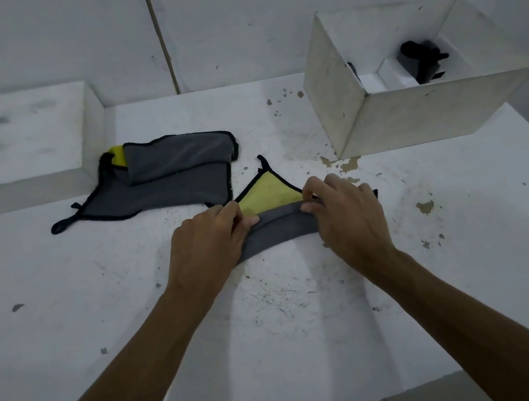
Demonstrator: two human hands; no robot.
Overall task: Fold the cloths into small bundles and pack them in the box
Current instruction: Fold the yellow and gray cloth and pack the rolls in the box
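- We see a big white table (98, 296).
- A white square box (415, 114) stands far right, a dark bundle (421, 62) inside.
- Grey cloths (166, 177) lie left.
- Our left hand (204, 244) and right hand (345, 215) pinch the rolled grey-and-yellow cloth (276, 219), mid-table.

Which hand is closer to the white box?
Right. The right hand grips the cloth below and a bit left of the box. The left hand grips the cloth's other end, farther left.
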